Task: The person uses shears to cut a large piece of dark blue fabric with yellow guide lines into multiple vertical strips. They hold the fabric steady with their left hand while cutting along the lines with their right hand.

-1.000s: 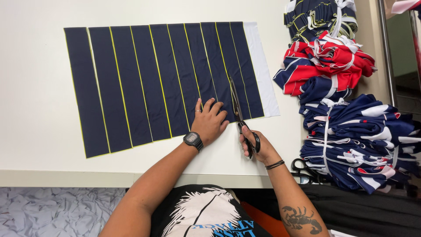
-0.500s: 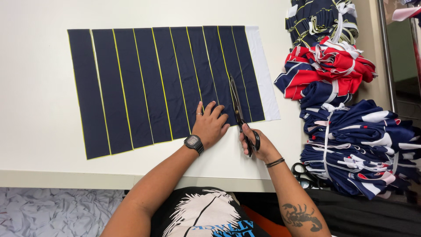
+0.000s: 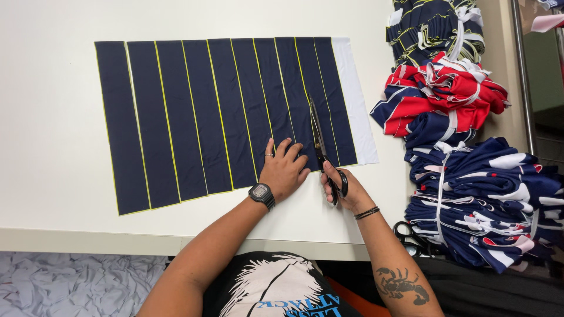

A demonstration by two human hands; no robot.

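Left hand (image 3: 285, 172) lies spread flat on the near edge of the navy cloth (image 3: 223, 117) on the white worktop (image 3: 53, 117). Right hand (image 3: 346, 191) grips black scissors (image 3: 322, 147), blades in the cloth along a yellow line. Folded garment stacks (image 3: 470, 194) at right.

A broad white worktop (image 3: 53, 147) fills most of the view, evenly and brightly lit, its pale front edge running along the near side; below that edge, at the lower left, lies a crumpled grey sheet (image 3: 70, 282) on the floor. Along the right end of the worktop sit stacks of folded fabric bundles (image 3: 482, 194) in navy, red and white; beyond them a metal rail (image 3: 523, 76) stands upright against a beige surface.
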